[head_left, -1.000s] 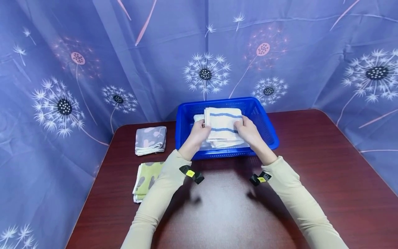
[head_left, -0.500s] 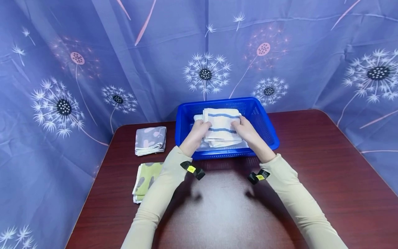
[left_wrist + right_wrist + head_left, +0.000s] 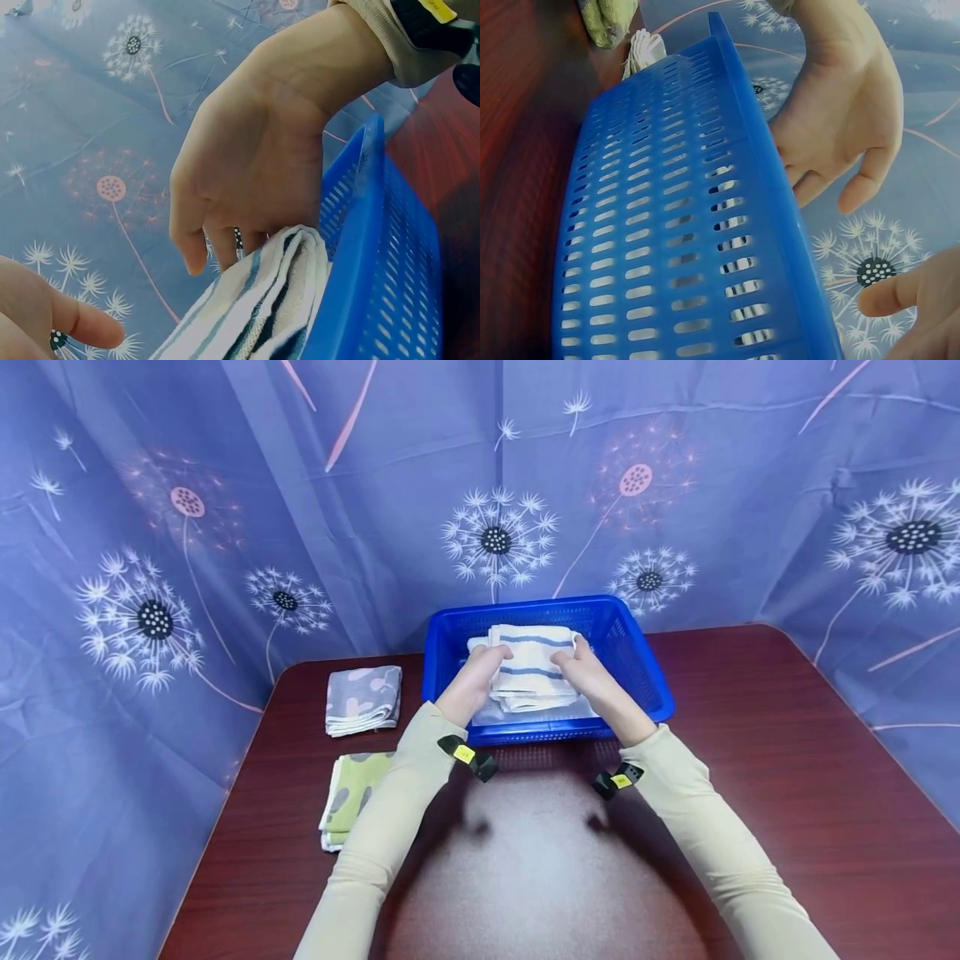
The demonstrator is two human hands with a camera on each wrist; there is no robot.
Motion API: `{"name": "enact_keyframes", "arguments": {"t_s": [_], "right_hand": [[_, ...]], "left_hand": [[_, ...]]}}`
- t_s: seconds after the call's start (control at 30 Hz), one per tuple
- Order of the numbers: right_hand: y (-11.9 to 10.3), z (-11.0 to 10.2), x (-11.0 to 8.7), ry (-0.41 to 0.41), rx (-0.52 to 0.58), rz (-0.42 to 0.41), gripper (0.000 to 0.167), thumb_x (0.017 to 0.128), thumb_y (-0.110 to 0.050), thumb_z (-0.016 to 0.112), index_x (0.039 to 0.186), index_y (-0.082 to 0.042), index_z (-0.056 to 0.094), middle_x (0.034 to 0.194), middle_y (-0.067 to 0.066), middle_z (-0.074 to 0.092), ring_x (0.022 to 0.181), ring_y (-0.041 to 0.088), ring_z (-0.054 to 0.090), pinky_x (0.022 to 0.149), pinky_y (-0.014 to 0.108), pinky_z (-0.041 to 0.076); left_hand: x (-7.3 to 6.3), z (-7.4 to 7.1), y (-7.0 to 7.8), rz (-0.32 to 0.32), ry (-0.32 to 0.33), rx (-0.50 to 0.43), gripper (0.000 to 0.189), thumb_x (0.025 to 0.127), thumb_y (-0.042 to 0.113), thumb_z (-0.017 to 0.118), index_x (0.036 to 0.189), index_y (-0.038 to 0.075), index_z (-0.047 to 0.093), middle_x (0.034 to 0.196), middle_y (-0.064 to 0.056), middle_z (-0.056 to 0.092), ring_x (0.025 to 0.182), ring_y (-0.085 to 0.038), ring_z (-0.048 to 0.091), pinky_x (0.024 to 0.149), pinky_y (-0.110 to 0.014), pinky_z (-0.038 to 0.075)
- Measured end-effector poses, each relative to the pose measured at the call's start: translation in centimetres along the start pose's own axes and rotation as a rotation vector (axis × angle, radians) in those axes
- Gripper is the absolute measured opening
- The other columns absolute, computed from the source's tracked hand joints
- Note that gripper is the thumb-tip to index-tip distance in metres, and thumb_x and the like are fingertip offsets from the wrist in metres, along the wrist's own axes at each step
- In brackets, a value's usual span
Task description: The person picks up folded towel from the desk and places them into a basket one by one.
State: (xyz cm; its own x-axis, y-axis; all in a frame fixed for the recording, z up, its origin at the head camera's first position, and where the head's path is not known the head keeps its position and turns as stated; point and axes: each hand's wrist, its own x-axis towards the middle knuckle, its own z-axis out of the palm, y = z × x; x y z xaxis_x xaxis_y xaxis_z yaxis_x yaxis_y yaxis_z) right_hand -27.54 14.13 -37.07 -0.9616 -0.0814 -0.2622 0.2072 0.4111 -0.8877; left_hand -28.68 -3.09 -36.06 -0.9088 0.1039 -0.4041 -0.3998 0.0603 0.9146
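A folded white towel with blue stripes lies in the blue plastic basket, between my two hands. My left hand is at its left side; in the left wrist view the thumb stands raised above the cloth and the fingers pass behind the towel's edge. At the right side is my right hand, index finger by the corner. Its thumb sticks out straight in the right wrist view, while the basket wall hides the other fingertips. Paler cloth shows beneath the striped towel.
Left of the basket, a folded grey towel with pink shapes lies on the dark red table. In front of it is a folded green towel, partly covered by my left sleeve. A blue dandelion-print curtain hangs behind.
My hands have brought the striped towel slightly lower and to the left in the basket. The thumbs, which pressed on the towel's top a second ago, now stand off it.
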Motion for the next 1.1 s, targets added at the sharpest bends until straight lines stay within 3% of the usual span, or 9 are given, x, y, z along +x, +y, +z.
{"name": "enact_keyframes", "arguments": {"t_s": [0.03,0.2,0.33,0.57,1.1], "right_hand": [[0.0,0.0,0.1,-0.003,0.009,0.005,0.076,0.100,-0.024,0.037,0.152,-0.001,-0.014,0.161,0.019,-0.010,0.147,0.033,0.007,0.119,0.045,0.015],[-0.3,0.1,0.4,0.007,0.025,0.005,0.077,0.100,-0.022,0.038,0.152,-0.001,-0.014,0.161,0.021,-0.010,0.148,0.034,0.006,0.120,0.047,0.014],[-0.2,0.2,0.6,-0.002,0.023,0.008,0.075,0.100,-0.022,0.038,0.152,-0.001,-0.012,0.161,0.020,-0.011,0.149,0.032,-0.004,0.121,0.048,0.008],[0.1,0.4,1.1,-0.022,0.005,0.016,0.073,0.100,-0.022,0.038,0.153,0.000,-0.006,0.161,0.022,-0.003,0.149,0.034,0.003,0.121,0.049,0.012],[0.9,0.7,1.6,-0.030,-0.023,0.025,0.072,0.098,-0.022,0.037,0.152,0.004,-0.003,0.160,0.024,0.002,0.148,0.037,0.007,0.121,0.049,0.013]], "left_hand": [[0.0,0.1,0.1,0.000,0.004,-0.005,0.074,0.089,0.012,0.049,0.152,-0.001,0.013,0.162,-0.015,0.010,0.149,-0.028,0.010,0.122,-0.044,0.011],[0.4,0.3,0.1,0.005,0.004,-0.017,0.074,0.088,0.011,0.050,0.152,-0.002,0.014,0.162,-0.014,0.009,0.149,-0.029,0.010,0.121,-0.045,0.011],[0.7,0.4,0.0,-0.009,-0.006,-0.020,0.074,0.089,0.010,0.050,0.152,-0.001,0.013,0.162,-0.013,0.009,0.148,-0.028,0.010,0.121,-0.045,0.012],[1.1,0.3,-0.1,-0.019,-0.002,-0.056,0.072,0.088,0.007,0.049,0.151,-0.001,0.015,0.161,-0.013,0.009,0.148,-0.028,0.010,0.121,-0.044,0.013],[1.8,0.3,-0.6,-0.052,-0.020,-0.018,0.070,0.090,0.011,0.048,0.151,0.000,0.016,0.162,-0.013,0.009,0.149,-0.031,0.008,0.121,-0.049,0.010]]}}
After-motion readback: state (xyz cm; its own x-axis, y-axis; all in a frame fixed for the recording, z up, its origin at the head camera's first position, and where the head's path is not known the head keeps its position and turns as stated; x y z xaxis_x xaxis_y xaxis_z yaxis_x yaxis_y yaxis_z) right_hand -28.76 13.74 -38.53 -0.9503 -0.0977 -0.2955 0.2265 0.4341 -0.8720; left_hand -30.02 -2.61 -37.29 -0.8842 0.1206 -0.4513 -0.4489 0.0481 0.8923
